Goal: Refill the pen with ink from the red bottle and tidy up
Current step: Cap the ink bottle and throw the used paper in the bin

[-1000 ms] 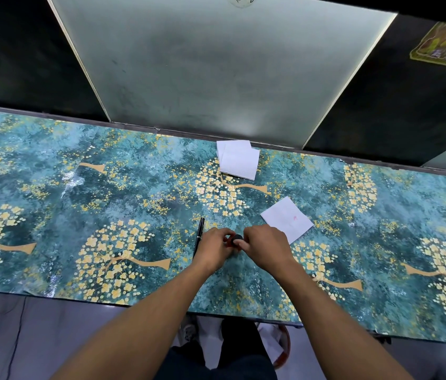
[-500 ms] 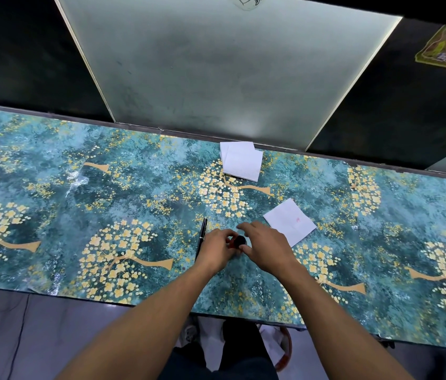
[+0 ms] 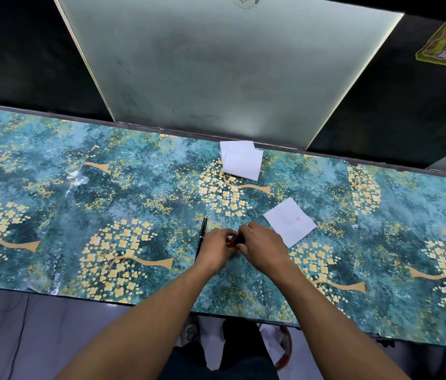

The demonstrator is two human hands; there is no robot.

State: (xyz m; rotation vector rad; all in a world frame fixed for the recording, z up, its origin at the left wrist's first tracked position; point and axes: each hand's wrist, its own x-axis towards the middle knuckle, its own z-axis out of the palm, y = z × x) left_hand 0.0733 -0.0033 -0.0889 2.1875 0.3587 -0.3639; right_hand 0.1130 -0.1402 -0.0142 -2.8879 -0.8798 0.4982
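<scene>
A small red ink bottle (image 3: 233,242) with a black cap (image 3: 240,239) stands on the table between my two hands, mostly hidden by them. My left hand (image 3: 217,249) curls round the bottle's body. My right hand (image 3: 261,249) grips the black cap with its fingertips. A slim black pen (image 3: 201,237) lies on the table just left of my left hand, pointing away from me.
A white tissue (image 3: 289,222) with a faint red stain lies right of my hands. A small stack of white tissues (image 3: 242,163) sits near the table's far edge (image 3: 134,127). The table is covered with a teal cloth with yellow flowers.
My right hand's fingers have shifted on the cap, as in a turn. The bottle, the pen and the tissues stay where they were.
</scene>
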